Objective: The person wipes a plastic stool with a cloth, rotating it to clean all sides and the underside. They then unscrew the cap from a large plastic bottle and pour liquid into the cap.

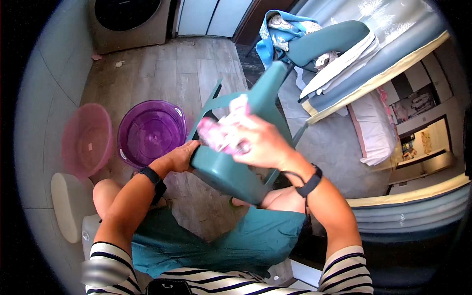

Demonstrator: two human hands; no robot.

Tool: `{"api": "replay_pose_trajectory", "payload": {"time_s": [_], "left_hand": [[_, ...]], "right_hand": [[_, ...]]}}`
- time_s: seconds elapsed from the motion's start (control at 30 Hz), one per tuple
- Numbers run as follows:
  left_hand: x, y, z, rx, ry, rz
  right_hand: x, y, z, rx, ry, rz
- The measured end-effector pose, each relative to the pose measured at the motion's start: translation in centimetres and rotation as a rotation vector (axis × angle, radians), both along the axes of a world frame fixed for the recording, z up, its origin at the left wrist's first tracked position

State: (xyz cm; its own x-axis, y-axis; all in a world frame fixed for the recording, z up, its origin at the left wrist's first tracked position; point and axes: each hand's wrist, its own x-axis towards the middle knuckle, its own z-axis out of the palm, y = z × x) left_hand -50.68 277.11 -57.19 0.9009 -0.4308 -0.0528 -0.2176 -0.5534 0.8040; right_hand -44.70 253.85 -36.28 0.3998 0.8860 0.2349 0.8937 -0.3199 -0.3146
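A teal plastic chair [226, 173] is tipped at an angle in front of me, above the floor between my knees. My left hand [180, 156] is closed around its near left edge. Bunched in my right hand [268, 143] is a pink-and-white cloth [221, 133], pressed against or just over the chair's surface; I cannot tell whether it touches. The cloth and right fingers are slightly blurred. Part of the chair's seat and frame is hidden behind the cloth and hand.
To the left stand a purple basin [147, 153] and a pink basin [84, 142], with a cream oblong object [67, 209] nearer. Another teal chair [339, 42] bears clothes at the far right, by a curtain [376, 81]. A washing machine [130, 37] stands at the back.
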Motion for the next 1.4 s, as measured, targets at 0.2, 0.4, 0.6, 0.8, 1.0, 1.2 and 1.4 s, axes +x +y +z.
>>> {"api": "replay_pose_trajectory", "payload": {"time_s": [0.2,0.4,0.6,0.8,1.0,1.2,1.4], "left_hand": [[0.1,-2.3,-1.6,0.133,-0.1,-0.22],[0.7,-2.0,-2.2,0.307,-0.067,-0.168],[0.6,-0.3,-3.6,0.469,-0.049,-0.043],[0.8,-0.7,-0.7,0.364,0.02,0.015],[0.6,-2.5,-2.3,0.413,-0.191,-0.142],[0.3,-1.5,-3.3,0.297,-0.226,-0.154],[0.1,-2.5,0.6,0.294,-0.07,-0.092]], "right_hand": [[-2.2,-0.3,-6.9,-0.38,-0.013,0.125],[0.5,-2.5,-5.2,-0.17,-0.003,-0.151],[3.3,-4.2,-4.0,-0.165,-0.096,-0.386],[0.6,-1.0,-6.0,-0.234,-0.114,-0.278],[-3.8,1.5,-9.1,-0.349,-0.244,0.059],[-3.3,0.7,-9.9,-0.276,-0.271,0.15],[6.8,-3.4,-6.2,-0.216,-0.299,-0.144]]}}
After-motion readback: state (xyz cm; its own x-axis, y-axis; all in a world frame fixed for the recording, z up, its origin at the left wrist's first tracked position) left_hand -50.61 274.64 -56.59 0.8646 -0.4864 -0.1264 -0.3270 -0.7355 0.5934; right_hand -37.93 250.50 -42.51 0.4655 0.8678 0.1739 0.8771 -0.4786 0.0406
